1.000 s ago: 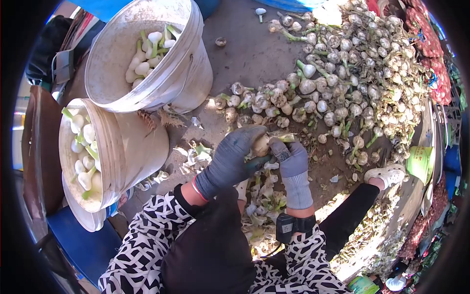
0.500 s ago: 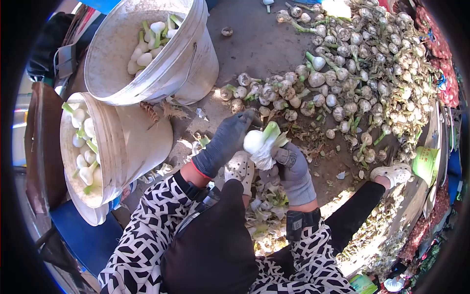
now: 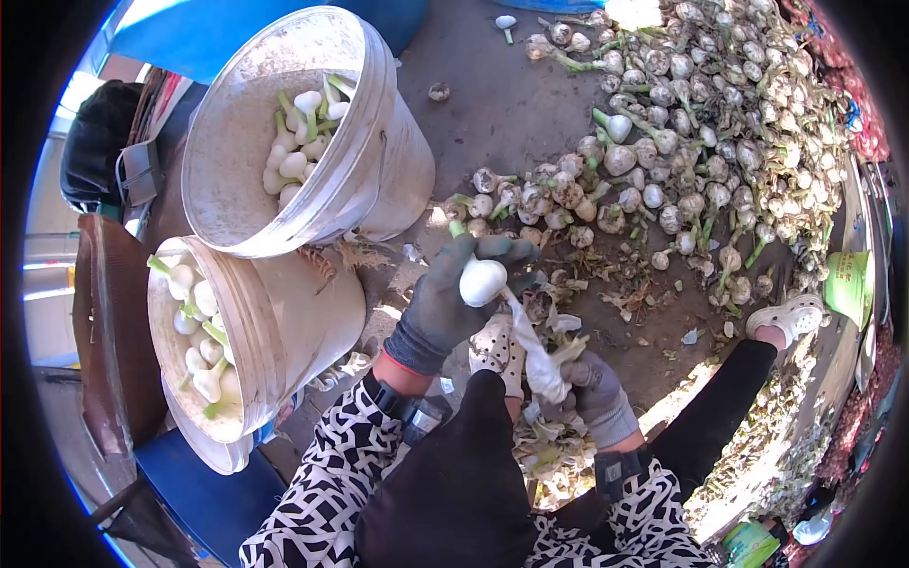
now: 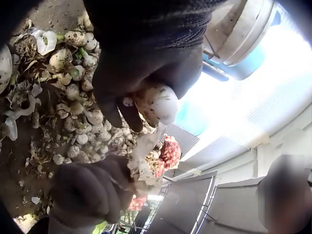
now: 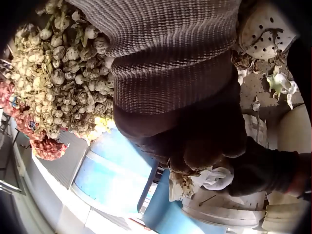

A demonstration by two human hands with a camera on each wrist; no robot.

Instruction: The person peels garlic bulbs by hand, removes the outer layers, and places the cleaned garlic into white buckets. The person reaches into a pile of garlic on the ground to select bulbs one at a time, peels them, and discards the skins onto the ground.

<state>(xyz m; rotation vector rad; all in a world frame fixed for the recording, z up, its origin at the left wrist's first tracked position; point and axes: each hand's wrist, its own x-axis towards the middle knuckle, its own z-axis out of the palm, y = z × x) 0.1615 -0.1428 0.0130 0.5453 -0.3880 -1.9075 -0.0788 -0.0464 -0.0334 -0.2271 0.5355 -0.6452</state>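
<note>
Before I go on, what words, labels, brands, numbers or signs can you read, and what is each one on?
No text can be read.
Green packet at right: printed marks, too blurred to read.
Green packet at the bottom edge: any print is too small.
Black device on the right wrist: pale mark, too small.

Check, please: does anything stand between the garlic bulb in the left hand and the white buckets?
No obstacle is visible before the white buckets, but a strip of peel, held by the right hand, seems not yet detached from the garlic bulb.
</note>
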